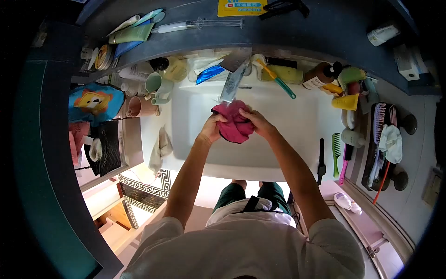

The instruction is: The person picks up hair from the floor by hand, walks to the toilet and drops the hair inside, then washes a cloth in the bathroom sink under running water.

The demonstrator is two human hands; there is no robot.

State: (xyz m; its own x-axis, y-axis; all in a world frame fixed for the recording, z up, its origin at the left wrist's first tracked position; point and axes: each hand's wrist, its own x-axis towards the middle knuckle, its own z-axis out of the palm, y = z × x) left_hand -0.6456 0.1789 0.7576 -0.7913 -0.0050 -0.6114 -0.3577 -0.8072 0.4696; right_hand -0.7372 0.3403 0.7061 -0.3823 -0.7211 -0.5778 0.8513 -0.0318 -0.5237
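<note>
White sink under pink cloth in left grip and right grip

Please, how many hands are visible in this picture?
2. The left hand holds the left side of the pink cloth; the right hand holds its right side. Some fingers are hidden behind it.

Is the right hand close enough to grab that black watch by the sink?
Probably yes: the black watch lies uncovered at the right side of the sink, with nothing seeming to block it. But the right hand would first have to let go of the pink cloth.
</note>
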